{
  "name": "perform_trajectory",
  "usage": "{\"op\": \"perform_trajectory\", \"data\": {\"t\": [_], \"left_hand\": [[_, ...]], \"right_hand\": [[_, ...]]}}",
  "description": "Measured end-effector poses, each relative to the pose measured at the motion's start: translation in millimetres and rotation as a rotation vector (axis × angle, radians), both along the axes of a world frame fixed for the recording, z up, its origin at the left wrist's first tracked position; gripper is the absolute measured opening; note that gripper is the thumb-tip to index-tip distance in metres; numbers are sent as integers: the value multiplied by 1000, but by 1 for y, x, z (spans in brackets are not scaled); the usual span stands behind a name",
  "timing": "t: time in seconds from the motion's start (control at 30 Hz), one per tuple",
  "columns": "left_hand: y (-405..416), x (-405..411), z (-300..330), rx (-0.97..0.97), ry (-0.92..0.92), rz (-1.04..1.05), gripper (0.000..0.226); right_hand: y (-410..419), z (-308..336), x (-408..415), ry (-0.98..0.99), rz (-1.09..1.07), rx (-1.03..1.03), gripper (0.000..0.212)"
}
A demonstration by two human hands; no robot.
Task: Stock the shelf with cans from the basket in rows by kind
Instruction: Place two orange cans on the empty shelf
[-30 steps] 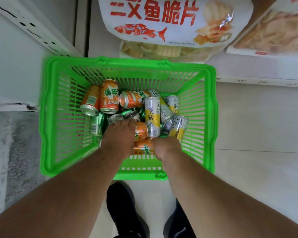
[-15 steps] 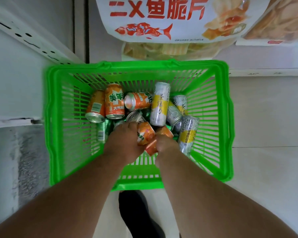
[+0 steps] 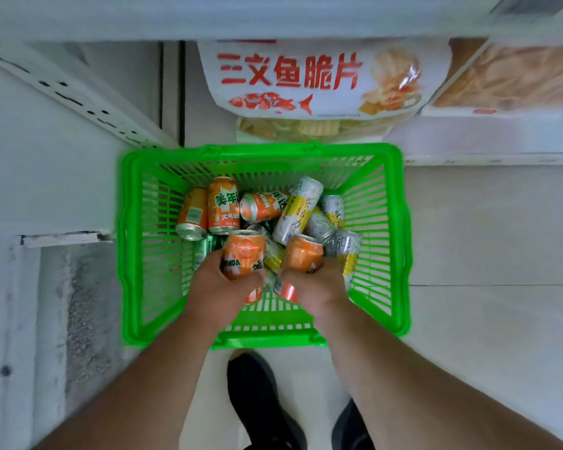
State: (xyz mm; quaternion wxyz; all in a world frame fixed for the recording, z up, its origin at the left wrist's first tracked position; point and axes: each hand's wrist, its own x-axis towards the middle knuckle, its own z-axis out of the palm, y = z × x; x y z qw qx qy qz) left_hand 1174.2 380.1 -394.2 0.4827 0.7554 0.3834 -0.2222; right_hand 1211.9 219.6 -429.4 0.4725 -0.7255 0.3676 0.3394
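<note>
Reaching into the green plastic basket (image 3: 137, 254) on the floor, the left hand (image 3: 223, 287) grips one round orange metal can (image 3: 242, 254) and the right hand (image 3: 317, 285) grips another orange can (image 3: 301, 254). More orange and silver-yellow cans (image 3: 298, 211) lie piled in the basket.

Inside the green basket (image 3: 137, 254), the left hand (image 3: 221, 287) grips an orange Mirinda can (image 3: 242, 253); the right hand (image 3: 319, 284) grips another orange can (image 3: 303, 253) beside it.
</note>
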Motion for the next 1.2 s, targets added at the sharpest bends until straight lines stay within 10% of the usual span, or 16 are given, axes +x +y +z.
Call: {"op": "perform_trajectory", "data": {"t": [0.6, 1.2], "left_hand": [[-75, -8, 499, -337, -286, 37, 34], [-237, 7, 756, -119, -646, -126, 46]], "right_hand": [[-117, 540, 8, -475, 363, 28, 45], [-301, 773, 12, -853, 309, -61, 59]]}}
